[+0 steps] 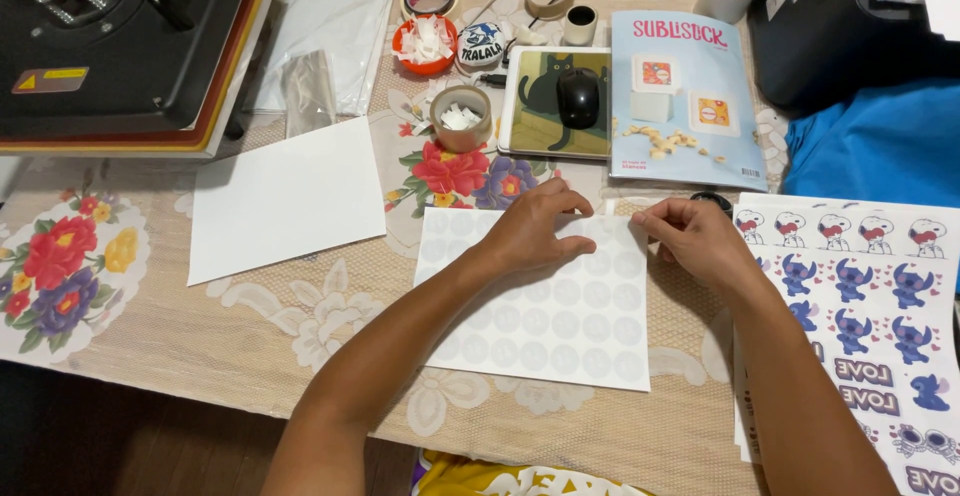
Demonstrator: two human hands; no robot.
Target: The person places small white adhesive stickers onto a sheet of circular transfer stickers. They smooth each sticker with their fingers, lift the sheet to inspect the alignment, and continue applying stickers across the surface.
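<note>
White paper sheet (545, 301) of pale round stickers lies centre frame on a lace-and-floral tablecloth (150, 296). Left hand (535, 228) presses its top edge, fingers together; right hand (700, 241) pinches the upper right corner. Black heat press (120, 41) sits upper left.

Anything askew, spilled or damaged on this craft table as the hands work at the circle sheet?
Nothing looks spilled or damaged. The sheet of round stickers lies flat under the left hand and right hand, which pinch at its top edge. Only the blank white sheet lies slightly rotated against the table edge, and the cartoon print sheets overhang it.
</note>
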